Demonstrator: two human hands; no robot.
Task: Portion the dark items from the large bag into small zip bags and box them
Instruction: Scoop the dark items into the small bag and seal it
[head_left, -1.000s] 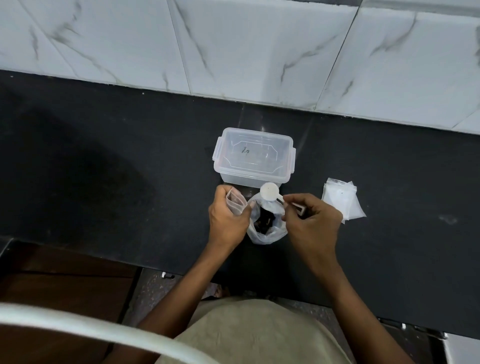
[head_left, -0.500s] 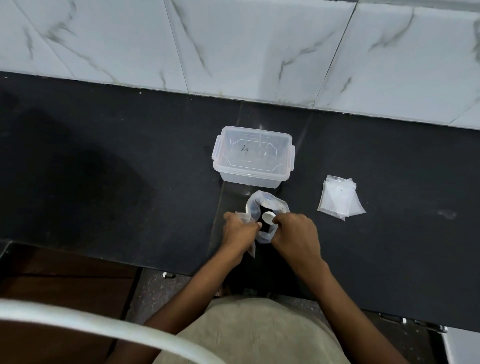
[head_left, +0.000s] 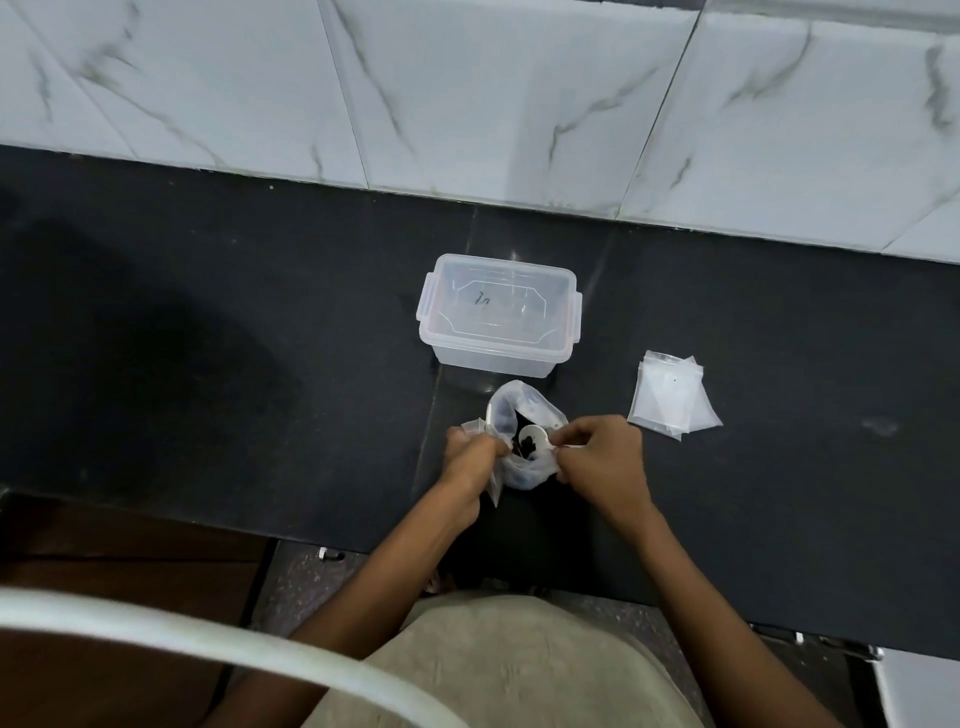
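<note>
A big soft bag (head_left: 524, 415) of thin, see-through plastic stands open on a black stone counter (head_left: 208, 364). The counter is smooth and a little shiny. The bag's top is a crinkly round mouth. Inside it sit the dark items (head_left: 524, 446), small black lumps down low in the bag.

A little white scoop (head_left: 535, 435) with a round cup is inside the bag's mouth, right on top of the dark lumps. The right hand (head_left: 597, 462) holds the scoop's thin handle, with fingers and thumb curled and pinched on it at the bag's right edge.

The left hand (head_left: 470, 457) is curled tight at the bag's left side. It grips a small zip bag (head_left: 483, 457), flat and clear, which sticks out above and below the fist. The hand also touches the big bag's edge.

Just behind the big bag is a clear plastic box (head_left: 498, 317). It is a rectangle with round corners and clips at both ends, and its lid is on. A small dark mark is written on the lid.

To the right, well apart from the hands, lies a flat pile of small zip bags (head_left: 670, 397), see-through and whitish, spread a bit like a fan.

Behind the counter is a wall of white tiles (head_left: 467, 93) with grey streaks like marble.
</note>
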